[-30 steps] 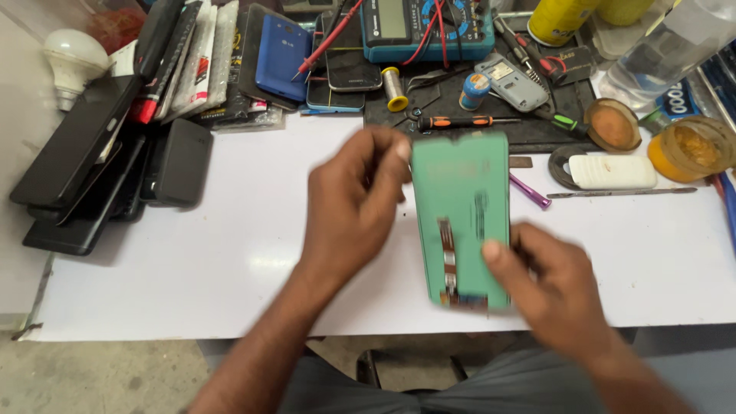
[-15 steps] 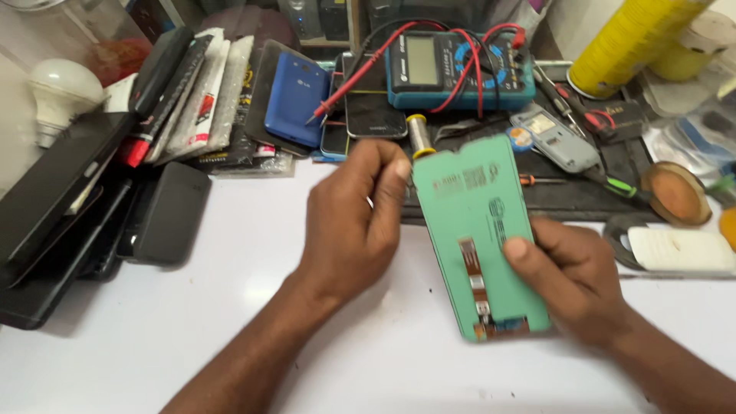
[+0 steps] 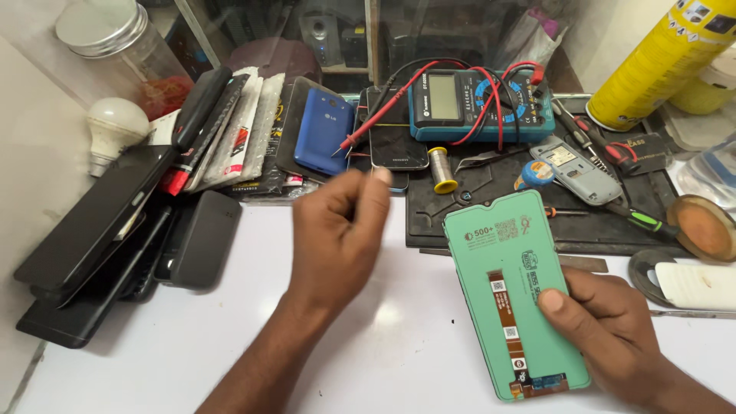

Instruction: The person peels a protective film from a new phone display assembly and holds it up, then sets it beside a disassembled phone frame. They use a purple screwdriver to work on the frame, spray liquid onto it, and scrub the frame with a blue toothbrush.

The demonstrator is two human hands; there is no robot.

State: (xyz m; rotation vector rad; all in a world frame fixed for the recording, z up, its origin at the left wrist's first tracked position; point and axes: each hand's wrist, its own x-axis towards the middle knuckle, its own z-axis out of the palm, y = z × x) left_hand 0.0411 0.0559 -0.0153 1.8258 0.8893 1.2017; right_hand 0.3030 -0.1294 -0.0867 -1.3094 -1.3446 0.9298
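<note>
Spanning the frame, the white workbench (image 3: 429,345) bears a green-backed phone display panel (image 3: 514,295) gripped at its right edge by the right hand (image 3: 613,330); the left hand (image 3: 337,230) hovers loosely curled, holding nothing, apparently mid-inspection.

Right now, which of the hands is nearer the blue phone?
Left. The left hand hovers just below and right of the blue phone, fingertips close to it. The right hand is far off to the right, holding the green screen panel.

White worktable (image 3: 399,337), glass-fronted cabinet (image 3: 460,38) behind, pale wall (image 3: 31,153) at left, soft light.
</note>
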